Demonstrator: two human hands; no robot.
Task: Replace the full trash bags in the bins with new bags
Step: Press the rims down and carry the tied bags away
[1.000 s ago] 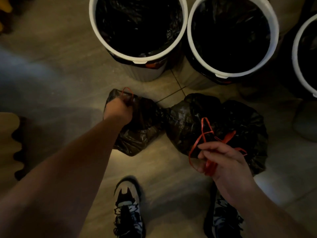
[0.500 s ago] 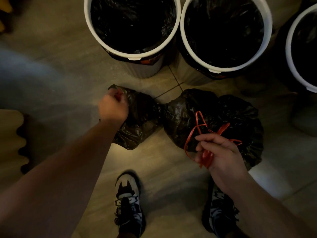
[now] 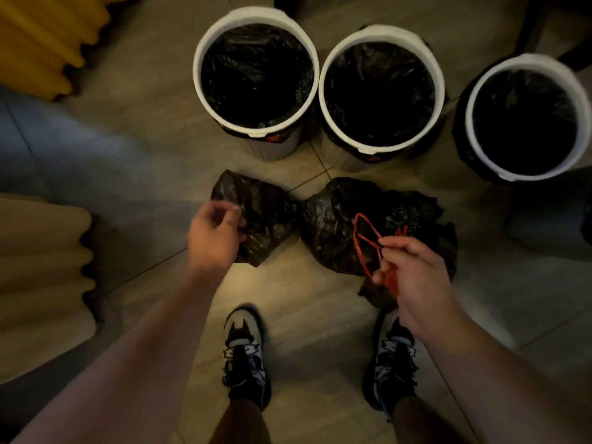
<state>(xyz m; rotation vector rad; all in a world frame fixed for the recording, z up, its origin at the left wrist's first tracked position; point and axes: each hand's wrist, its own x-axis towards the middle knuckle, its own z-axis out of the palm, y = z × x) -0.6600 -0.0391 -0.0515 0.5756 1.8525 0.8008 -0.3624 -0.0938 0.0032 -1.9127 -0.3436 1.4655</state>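
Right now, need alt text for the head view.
A person's right hand pinches the red drawstring of a black trash bag on the floor; the blurred left hand is at a smaller bag. Behind stand three white bins, the left bin, middle bin and right bin, all lined in black.

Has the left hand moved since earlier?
Yes: the left hand has drawn back from the far edge of the small bag, toward the left shoe.

Bare floor (image 3: 134, 174) left of the smaller bag (image 3: 266, 216); bins (image 3: 198, 65) close behind, larger bag (image 3: 333, 225) just beside on its right.
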